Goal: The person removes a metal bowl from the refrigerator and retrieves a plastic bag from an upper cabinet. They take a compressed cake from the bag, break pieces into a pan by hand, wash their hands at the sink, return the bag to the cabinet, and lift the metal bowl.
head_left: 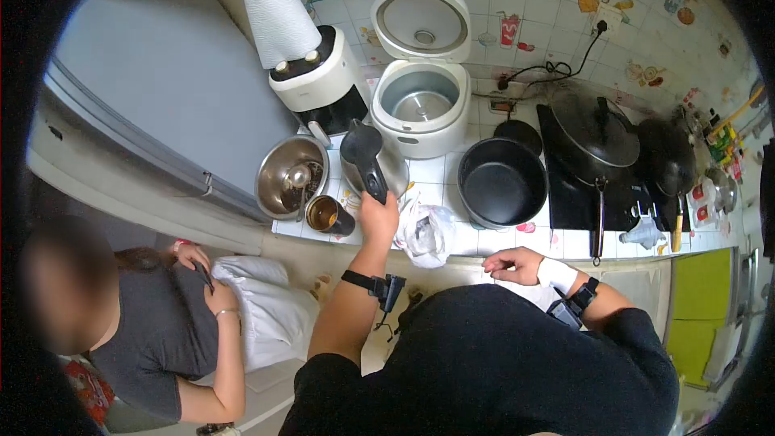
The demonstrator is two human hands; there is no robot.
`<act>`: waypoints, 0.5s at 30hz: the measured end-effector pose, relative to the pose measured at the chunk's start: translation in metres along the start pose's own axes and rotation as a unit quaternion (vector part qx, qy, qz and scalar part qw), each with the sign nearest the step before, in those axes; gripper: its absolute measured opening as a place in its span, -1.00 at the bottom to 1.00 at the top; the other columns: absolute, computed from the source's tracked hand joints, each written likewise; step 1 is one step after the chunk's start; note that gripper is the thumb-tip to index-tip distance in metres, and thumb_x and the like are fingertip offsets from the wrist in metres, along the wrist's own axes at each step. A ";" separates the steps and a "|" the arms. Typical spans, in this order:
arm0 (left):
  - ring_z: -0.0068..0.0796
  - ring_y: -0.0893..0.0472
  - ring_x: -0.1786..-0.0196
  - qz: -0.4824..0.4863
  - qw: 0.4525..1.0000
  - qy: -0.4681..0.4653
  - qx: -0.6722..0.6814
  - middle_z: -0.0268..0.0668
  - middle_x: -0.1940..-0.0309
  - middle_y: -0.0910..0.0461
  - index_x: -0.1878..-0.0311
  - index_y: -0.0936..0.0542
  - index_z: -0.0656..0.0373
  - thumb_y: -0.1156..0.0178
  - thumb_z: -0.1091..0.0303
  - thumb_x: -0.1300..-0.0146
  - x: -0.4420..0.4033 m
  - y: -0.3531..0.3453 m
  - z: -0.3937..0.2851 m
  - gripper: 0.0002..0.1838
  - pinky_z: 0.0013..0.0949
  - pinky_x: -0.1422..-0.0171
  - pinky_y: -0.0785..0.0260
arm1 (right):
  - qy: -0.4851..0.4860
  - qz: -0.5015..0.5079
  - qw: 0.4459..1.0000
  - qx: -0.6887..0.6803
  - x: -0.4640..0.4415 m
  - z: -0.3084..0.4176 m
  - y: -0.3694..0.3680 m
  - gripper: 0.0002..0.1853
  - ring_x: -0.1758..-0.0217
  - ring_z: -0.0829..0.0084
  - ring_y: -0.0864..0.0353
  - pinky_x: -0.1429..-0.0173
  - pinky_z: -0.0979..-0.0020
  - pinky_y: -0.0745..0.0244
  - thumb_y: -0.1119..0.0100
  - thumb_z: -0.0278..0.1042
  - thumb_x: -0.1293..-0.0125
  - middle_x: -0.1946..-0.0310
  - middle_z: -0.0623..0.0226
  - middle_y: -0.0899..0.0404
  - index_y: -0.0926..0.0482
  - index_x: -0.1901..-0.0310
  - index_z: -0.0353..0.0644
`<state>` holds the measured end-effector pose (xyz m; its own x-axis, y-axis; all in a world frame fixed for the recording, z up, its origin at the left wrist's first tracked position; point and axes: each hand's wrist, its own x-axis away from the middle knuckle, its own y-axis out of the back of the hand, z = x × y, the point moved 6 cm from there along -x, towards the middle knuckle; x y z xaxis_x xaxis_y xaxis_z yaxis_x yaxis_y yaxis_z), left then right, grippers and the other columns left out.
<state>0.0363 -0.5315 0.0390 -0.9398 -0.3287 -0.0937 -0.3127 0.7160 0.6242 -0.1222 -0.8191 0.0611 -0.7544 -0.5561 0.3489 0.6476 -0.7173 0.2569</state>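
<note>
My left hand (379, 218) is closed around the black handle of an electric kettle (363, 145), which has a dark lid and a metal body. Beside it are a steel bowl (268, 191) with a ladle and dark bits in it, and a dark cup (343, 224) with a brownish inside. A white plastic bag (428, 246) lies at the counter edge, right of my left hand. My right hand (517, 266) hovers by the counter's front edge, holding nothing, its fingers loosely bent and apart. Nearest to it is a deep black pot (502, 182).
Behind the kettle stands a rice cooker (428, 139) with its lid raised. An air fryer (319, 89) carries a paper towel roll (281, 20). A lidded pan (593, 133) sits on the black stove (565, 214) at right. Another person (161, 339) stands at left, holding a dark object.
</note>
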 end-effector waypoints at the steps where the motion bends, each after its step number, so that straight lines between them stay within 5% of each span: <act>1: 0.09 -0.61 0.19 0.013 0.999 0.026 0.017 0.07 0.32 -0.61 0.15 -0.46 0.35 -0.26 0.20 -0.08 -0.001 -0.006 0.009 -0.59 -0.05 0.09 -0.43 | 0.018 0.005 1.000 0.003 -0.004 -0.002 -0.001 -0.66 0.07 0.51 -0.58 -0.08 0.44 -0.48 -0.15 -0.38 -0.29 0.08 0.31 -0.61 -0.50 -0.09 -0.23; 4: 0.02 -0.60 0.18 -0.072 0.990 -0.075 0.093 0.00 0.30 -0.60 0.15 -0.47 0.33 -0.28 0.25 -0.07 0.031 0.028 -0.032 -0.62 -0.11 0.03 -0.41 | 0.056 0.023 0.995 0.081 -0.022 0.008 -0.001 -0.65 0.07 0.40 -0.59 -0.04 0.39 -0.49 -0.16 -0.34 -0.27 0.05 0.19 -0.58 -0.51 -0.08 -0.25; 5: -0.05 -0.57 0.19 -0.220 0.966 -0.127 -0.040 -0.08 0.28 -0.57 0.13 -0.46 0.29 -0.27 0.29 -0.09 0.051 0.043 -0.038 -0.65 -0.15 -0.03 -0.37 | 0.104 0.018 0.987 0.122 -0.029 0.016 -0.001 -0.64 0.03 0.32 -0.57 -0.07 0.35 -0.48 -0.16 -0.36 -0.24 0.03 0.15 -0.55 -0.51 -0.07 -0.26; 6: -0.05 -0.57 0.19 -0.219 0.966 -0.128 -0.041 -0.08 0.28 -0.57 0.13 -0.46 0.29 -0.27 0.29 -0.09 0.063 0.045 -0.022 -0.65 -0.15 -0.03 -0.37 | 0.152 0.011 0.975 0.164 -0.037 0.025 -0.001 -0.63 -0.01 0.24 -0.55 -0.09 0.31 -0.47 -0.17 -0.38 -0.20 0.00 0.12 -0.52 -0.51 -0.06 -0.26; 7: -0.02 -0.56 0.22 -0.092 0.983 -0.162 0.005 -0.11 0.27 -0.54 0.12 -0.45 0.27 -0.26 0.29 -0.11 0.073 0.031 -0.003 -0.67 -0.14 0.04 -0.39 | 0.153 0.008 0.975 0.161 -0.048 0.029 -0.001 -0.63 -0.01 0.24 -0.55 -0.09 0.31 -0.47 -0.17 -0.38 -0.20 0.00 0.12 -0.52 -0.51 -0.06 -0.26; 8: 0.01 -0.55 0.26 0.039 0.980 -0.190 0.050 -0.15 0.26 -0.52 0.12 -0.45 0.25 -0.24 0.30 -0.13 0.081 0.020 0.000 -0.68 -0.13 0.12 -0.40 | 0.258 -0.023 0.943 0.208 -0.054 0.046 -0.004 -0.62 -0.05 0.18 -0.51 -0.13 0.29 -0.44 -0.18 -0.40 -0.17 -0.01 0.10 -0.50 -0.52 -0.05 -0.27; 9: 0.01 -0.55 0.26 0.043 0.980 -0.190 0.048 -0.15 0.26 -0.52 0.12 -0.45 0.25 -0.24 0.30 -0.13 0.082 0.017 0.005 -0.68 -0.13 0.12 -0.40 | 0.358 -0.053 0.897 0.254 -0.056 0.062 -0.008 -0.62 -0.09 0.13 -0.48 -0.18 0.26 -0.41 -0.19 -0.42 -0.14 -0.02 0.08 -0.48 -0.52 -0.03 -0.27; 11: 0.06 -0.55 0.23 0.190 0.888 -0.418 -0.023 -0.11 0.26 -0.52 0.15 -0.45 0.21 -0.19 0.37 -0.16 0.108 0.001 -0.017 -0.77 -0.10 0.14 -0.42 | 0.393 -0.003 0.893 0.217 -0.076 0.075 -0.023 -0.66 -0.09 0.08 -0.47 -0.18 0.24 -0.39 -0.17 -0.39 -0.14 0.01 0.06 -0.49 -0.53 0.02 -0.29; 12: 0.06 -0.55 0.23 0.191 0.889 -0.416 -0.023 -0.11 0.26 -0.52 0.15 -0.45 0.21 -0.19 0.37 -0.16 0.111 -0.003 -0.008 -0.77 -0.10 0.14 -0.42 | 0.423 0.018 0.883 0.204 -0.084 0.074 -0.031 -0.68 -0.04 0.06 -0.51 -0.11 0.22 -0.44 -0.14 -0.33 -0.19 0.05 0.05 -0.52 -0.53 0.05 -0.30; 13: 0.02 -0.56 0.23 0.204 0.912 -0.346 -0.078 -0.12 0.21 -0.53 0.13 -0.46 0.19 -0.17 0.36 -0.16 0.106 -0.015 0.015 -0.77 -0.09 0.14 -0.43 | 0.423 0.020 0.883 0.203 -0.089 0.069 -0.032 -0.68 -0.04 0.06 -0.51 -0.11 0.22 -0.44 -0.14 -0.33 -0.19 0.05 0.05 -0.52 -0.53 0.05 -0.30; 15: -0.01 -0.57 0.23 0.217 0.928 -0.271 -0.131 -0.13 0.16 -0.54 0.10 -0.47 0.17 -0.16 0.36 -0.17 0.102 -0.021 0.035 -0.76 -0.08 0.13 -0.45 | 0.172 0.092 0.910 0.367 -0.112 0.031 -0.042 -0.66 0.12 0.01 -0.58 0.06 0.15 -0.51 -0.05 -0.18 -0.28 0.18 0.04 -0.57 -0.52 0.07 -0.29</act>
<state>-0.0580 -0.5589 -0.0108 -0.9229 0.3653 -0.1217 0.0893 0.5105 0.8552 -0.0620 -0.7138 0.0393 -0.5327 -0.8274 0.1777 0.5690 -0.1948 0.7989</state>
